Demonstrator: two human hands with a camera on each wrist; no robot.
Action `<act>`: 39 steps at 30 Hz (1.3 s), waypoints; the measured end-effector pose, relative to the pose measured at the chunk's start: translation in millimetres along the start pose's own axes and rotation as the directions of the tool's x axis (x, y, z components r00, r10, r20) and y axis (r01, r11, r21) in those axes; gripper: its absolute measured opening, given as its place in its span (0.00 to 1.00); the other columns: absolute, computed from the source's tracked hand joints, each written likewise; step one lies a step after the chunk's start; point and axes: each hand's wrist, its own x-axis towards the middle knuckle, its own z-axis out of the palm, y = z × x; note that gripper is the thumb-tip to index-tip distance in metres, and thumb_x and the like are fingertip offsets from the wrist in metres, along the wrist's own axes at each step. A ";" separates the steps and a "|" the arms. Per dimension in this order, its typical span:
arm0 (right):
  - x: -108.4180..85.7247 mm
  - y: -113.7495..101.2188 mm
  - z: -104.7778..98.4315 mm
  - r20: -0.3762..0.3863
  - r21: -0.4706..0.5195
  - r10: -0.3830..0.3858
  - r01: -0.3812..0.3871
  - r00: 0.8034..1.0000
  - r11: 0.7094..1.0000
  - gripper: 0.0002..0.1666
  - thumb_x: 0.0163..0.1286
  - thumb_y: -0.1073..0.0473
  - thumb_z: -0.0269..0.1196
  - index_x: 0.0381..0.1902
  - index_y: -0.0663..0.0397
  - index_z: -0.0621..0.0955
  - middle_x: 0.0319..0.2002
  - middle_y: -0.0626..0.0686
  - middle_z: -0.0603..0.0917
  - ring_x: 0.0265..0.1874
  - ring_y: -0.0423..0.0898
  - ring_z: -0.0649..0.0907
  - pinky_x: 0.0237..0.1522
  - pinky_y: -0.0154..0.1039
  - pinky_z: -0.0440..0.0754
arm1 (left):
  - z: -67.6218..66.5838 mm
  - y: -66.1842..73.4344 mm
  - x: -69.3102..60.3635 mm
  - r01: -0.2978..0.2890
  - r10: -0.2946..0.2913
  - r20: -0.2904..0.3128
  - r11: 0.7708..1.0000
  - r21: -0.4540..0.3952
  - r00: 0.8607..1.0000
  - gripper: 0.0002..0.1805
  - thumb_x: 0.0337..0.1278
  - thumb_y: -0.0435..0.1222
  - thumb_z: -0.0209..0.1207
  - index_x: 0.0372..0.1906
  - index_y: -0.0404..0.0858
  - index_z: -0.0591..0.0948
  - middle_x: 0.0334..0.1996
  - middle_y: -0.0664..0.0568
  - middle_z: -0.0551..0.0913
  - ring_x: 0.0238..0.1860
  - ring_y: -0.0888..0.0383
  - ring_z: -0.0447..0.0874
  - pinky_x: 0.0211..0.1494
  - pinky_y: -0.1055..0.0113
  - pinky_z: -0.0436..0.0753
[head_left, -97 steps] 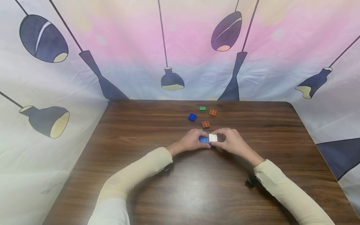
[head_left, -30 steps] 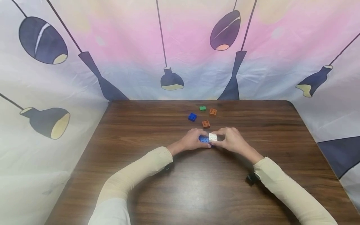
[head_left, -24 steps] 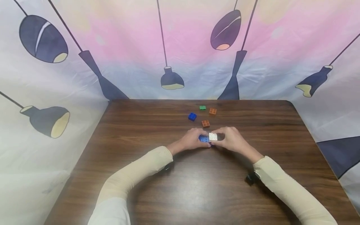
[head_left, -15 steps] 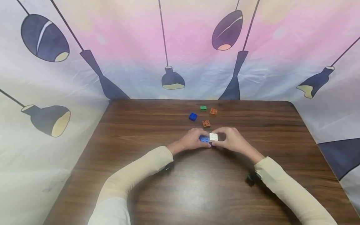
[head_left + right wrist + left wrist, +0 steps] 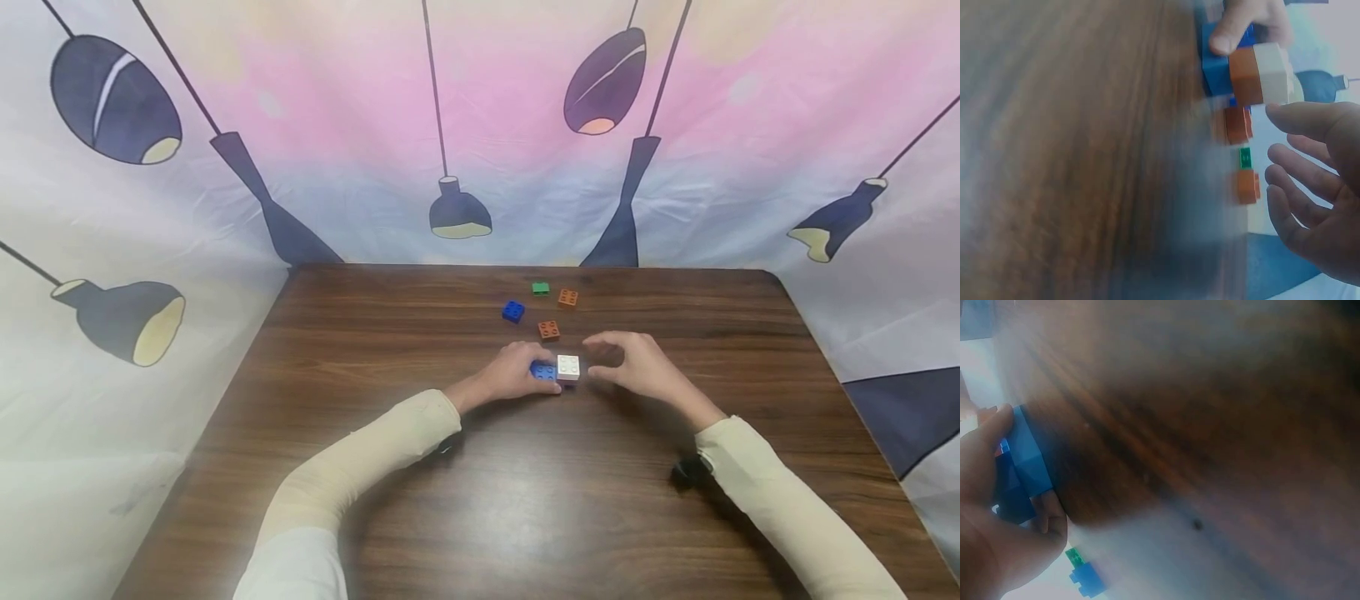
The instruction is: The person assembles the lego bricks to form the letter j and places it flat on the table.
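In the head view my left hand (image 5: 516, 370) grips a small stack of blue toy bricks (image 5: 545, 372) between thumb and fingers. A white brick (image 5: 567, 367) tops the stack's right side. The right wrist view shows an orange brick (image 5: 1245, 76) under the white one, resting on a blue brick (image 5: 1216, 65). My right hand (image 5: 637, 365) is just right of the white brick, apart from it, with loosely bent fingers and nothing between them. The left wrist view has the thumb and fingers around the blue bricks (image 5: 1030, 456).
Behind the hands on the wooden table (image 5: 510, 517) lie a loose blue brick (image 5: 513, 312), a green brick (image 5: 541, 288), an orange brick (image 5: 567, 297) and a nearer orange-brown brick (image 5: 549, 330). A lamp-printed cloth (image 5: 360, 167) hangs along the table's far edge.
The right hand has let go of the white brick and moved a little to the right. The white brick stays on the stack, and the left hand keeps its grip.
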 end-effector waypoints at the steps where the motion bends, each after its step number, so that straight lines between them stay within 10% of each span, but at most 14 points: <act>1: 1.5 1.6 -1.0 -0.007 -0.001 0.002 -0.002 1.000 1.000 0.26 0.64 0.57 0.74 0.59 0.54 0.84 0.54 0.55 0.87 0.52 0.55 0.85 0.53 0.56 0.81 | -0.1 0.0 -0.3 0.000 0.000 0.000 1.000 -0.001 1.000 0.27 0.59 0.52 0.71 0.60 0.43 0.84 0.53 0.51 0.86 0.51 0.58 0.81 0.57 0.62 0.76; 18: 41.1 15.8 -2.2 -0.092 0.023 0.034 -0.032 0.995 0.999 0.24 0.67 0.52 0.72 0.58 0.53 0.84 0.52 0.58 0.88 0.49 0.55 0.87 0.47 0.55 0.83 | 1.8 -1.2 1.4 -0.005 0.005 0.001 1.000 0.009 1.000 0.28 0.59 0.52 0.71 0.60 0.43 0.84 0.51 0.52 0.86 0.48 0.60 0.80 0.54 0.64 0.77; 39: 81.5 11.1 20.0 0.041 -0.009 -0.031 0.031 0.999 0.999 0.30 0.64 0.51 0.75 0.62 0.55 0.83 0.58 0.57 0.85 0.54 0.57 0.85 0.55 0.56 0.81 | 0.7 -0.3 1.3 -0.007 0.007 -0.004 0.999 0.032 1.000 0.28 0.58 0.52 0.71 0.59 0.43 0.84 0.53 0.51 0.86 0.51 0.58 0.82 0.58 0.62 0.77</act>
